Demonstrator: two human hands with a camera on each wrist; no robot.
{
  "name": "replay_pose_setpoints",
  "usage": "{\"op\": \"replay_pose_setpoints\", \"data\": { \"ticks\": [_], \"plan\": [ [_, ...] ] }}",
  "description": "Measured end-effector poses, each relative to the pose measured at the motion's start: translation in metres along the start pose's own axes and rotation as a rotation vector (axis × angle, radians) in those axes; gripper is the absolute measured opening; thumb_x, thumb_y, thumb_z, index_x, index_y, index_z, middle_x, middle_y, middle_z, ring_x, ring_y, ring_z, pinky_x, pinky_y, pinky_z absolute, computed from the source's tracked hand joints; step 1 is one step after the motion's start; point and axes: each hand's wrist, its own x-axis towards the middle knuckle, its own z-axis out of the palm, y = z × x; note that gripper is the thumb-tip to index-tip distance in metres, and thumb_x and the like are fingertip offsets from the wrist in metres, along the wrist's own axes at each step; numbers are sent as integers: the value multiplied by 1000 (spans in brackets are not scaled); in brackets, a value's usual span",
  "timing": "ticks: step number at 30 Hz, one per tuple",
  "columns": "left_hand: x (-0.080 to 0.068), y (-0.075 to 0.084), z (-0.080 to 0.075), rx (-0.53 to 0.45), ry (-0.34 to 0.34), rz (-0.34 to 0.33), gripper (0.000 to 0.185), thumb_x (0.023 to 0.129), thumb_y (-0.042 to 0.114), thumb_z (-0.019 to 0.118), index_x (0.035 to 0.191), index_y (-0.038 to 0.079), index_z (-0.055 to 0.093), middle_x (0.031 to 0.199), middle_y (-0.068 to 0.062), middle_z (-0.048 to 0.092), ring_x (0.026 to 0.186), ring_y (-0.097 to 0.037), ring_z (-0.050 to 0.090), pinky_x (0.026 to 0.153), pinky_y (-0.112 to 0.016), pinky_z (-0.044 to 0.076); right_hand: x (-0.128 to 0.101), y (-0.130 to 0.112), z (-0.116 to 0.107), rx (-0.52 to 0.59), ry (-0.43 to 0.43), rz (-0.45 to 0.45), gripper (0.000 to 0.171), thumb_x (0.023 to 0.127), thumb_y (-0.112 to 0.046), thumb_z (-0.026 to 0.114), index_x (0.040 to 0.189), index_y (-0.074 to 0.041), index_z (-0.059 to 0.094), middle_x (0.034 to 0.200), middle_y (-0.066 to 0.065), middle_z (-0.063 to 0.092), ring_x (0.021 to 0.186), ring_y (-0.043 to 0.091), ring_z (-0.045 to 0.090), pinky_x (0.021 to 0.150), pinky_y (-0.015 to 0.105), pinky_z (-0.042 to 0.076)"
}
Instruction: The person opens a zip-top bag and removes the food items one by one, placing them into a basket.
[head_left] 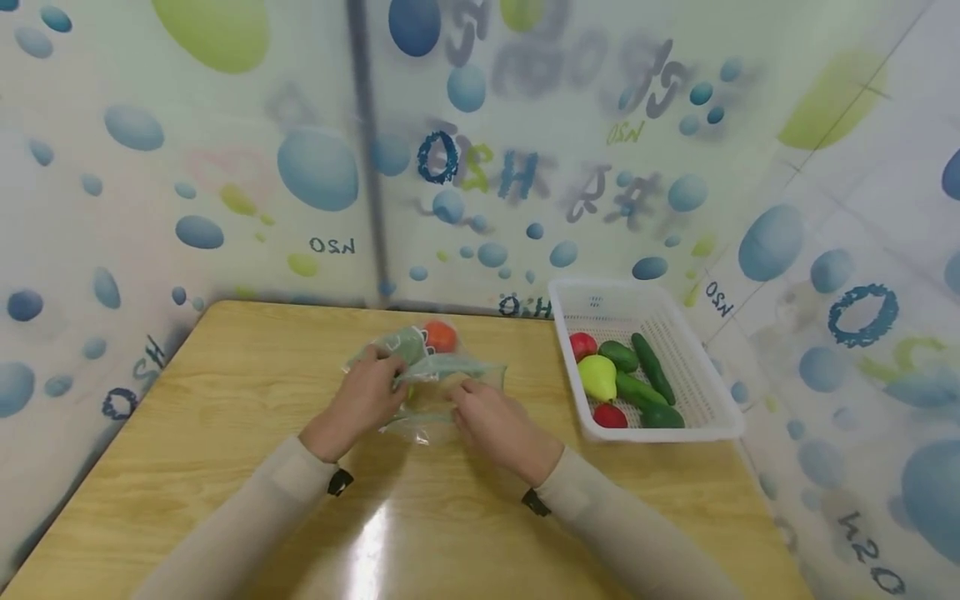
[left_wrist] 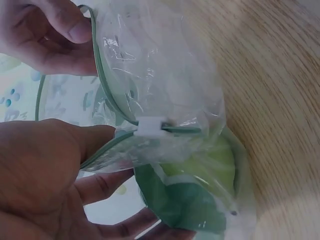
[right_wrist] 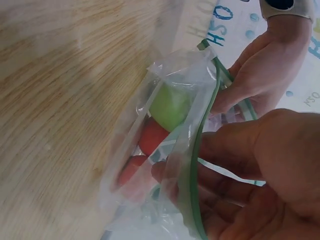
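A clear zip bag [head_left: 431, 375] with a green seal strip lies on the wooden table [head_left: 225, 433], and both hands hold it at its mouth. My left hand [head_left: 390, 379] pinches the strip on the left, next to the white slider [left_wrist: 150, 126]. The right hand [head_left: 461, 398] grips the other side of the mouth, its fingers curled round the strip [right_wrist: 195, 165]. Inside the bag are a green fruit [right_wrist: 170, 105] and red ones [right_wrist: 150, 136]; an orange-red one [head_left: 440, 335] shows at the far end.
At the right of the table stands a white plastic basket [head_left: 697, 375] holding red tomatoes, a yellow-green pear [head_left: 597, 377] and several dark green cucumbers. Walls with blue bubble print close in the table at the back and on both sides.
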Motion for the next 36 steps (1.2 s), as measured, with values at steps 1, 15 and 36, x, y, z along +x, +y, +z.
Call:
{"op": "replay_pose_setpoints", "data": {
  "ticks": [1, 15, 36],
  "plan": [
    [0, 0, 0, -3, -6, -7, 12, 104, 2, 79, 113, -5, 83, 129, -36, 72, 118, -46, 72, 91, -58, 68, 0, 1, 1, 1, 10, -3, 29, 113, -12, 77, 141, -3, 77, 128, 14, 81, 112, 27, 82, 91, 39, 73],
    [5, 0, -4, -40, -13, -43, 16, 108, 0, 70, 122, -5, 74, 101, -21, 77, 76, -22, 63, 61, -32, 50, 17, 6, 6, 35, 74, 38, 46, 107, -7, 83, 151, -8, 72, 148, 13, 77, 111, 23, 80, 87, 33, 71],
    [2, -5, 3, -66, -28, 36, 30, 113, 0, 64, 141, -8, 67, 64, -4, 62, 50, -12, 52, 47, -24, 40, 35, -3, 31, -38, 11, 72, 81, 106, -45, 88, 167, -4, 56, 159, 20, 72, 133, 26, 80, 109, 37, 69]
  ]
}}
